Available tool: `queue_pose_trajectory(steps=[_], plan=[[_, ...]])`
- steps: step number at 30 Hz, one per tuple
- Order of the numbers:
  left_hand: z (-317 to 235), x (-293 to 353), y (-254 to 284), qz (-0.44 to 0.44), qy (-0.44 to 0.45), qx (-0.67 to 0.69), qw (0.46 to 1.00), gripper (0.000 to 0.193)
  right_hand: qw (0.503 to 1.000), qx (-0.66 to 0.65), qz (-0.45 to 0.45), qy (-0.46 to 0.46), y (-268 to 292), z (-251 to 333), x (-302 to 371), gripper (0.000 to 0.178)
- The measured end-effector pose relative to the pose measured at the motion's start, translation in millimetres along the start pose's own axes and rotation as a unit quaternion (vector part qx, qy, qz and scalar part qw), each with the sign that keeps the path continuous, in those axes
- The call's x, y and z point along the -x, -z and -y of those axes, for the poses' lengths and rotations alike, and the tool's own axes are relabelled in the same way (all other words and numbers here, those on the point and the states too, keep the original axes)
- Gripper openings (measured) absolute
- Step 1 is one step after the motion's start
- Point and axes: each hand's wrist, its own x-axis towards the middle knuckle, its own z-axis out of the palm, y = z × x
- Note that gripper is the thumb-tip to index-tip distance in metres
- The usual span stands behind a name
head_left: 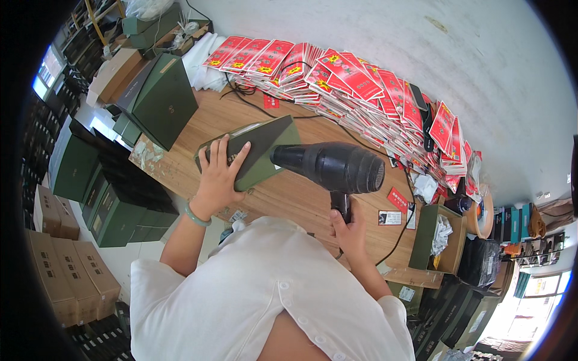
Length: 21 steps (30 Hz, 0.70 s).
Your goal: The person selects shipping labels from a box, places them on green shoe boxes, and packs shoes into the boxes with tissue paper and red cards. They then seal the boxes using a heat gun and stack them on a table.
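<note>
A dark green shoebox (263, 170) lies tilted on the wooden table (241, 105). My left hand (221, 180) rests on the box's near left part, its fingers spread over the dark side. A bracelet (197, 218) circles that wrist. My right hand (350, 228) is wrapped round the handle of a black hair dryer (337, 167). The dryer's nozzle points left at the box, close to its right face. Whether the nozzle touches the box I cannot tell.
Red printed packets (361, 90) are piled along the wall, with a black cable (343, 129) before them. Green boxes (162, 102) stand at the table's left end. An open box (430, 237) holds crumpled paper at the right. Brown cartons (72, 277) stand lower left.
</note>
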Motion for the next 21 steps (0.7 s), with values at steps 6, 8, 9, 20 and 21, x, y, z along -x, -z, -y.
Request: queue_pose_trajectory(steps=[6,8,9,20,21], plan=[[0.0,0.8,-1.2,-0.006,0.001,-0.001,1.0,0.122,1.0,0.001,0.01,-0.027,-3.2,3.3,1.4,0.063],[0.3,1.3,-1.9,-0.007,0.002,0.0,1.0,0.122,0.999,-0.016,-0.003,-0.042,-7.6,7.8,1.6,0.068],[0.3,1.2,-1.9,-0.008,0.004,0.0,1.0,0.122,1.0,-0.013,0.002,-0.025,-7.3,3.9,0.8,0.066],[-0.2,0.3,-1.5,-0.01,0.005,0.001,1.0,0.121,0.998,-0.061,0.006,-0.014,-7.2,-1.3,4.3,0.062],[-0.3,0.5,-1.8,-0.012,0.007,0.004,1.0,0.121,0.998,-0.064,0.002,-0.022,-6.8,0.5,5.4,0.061]])
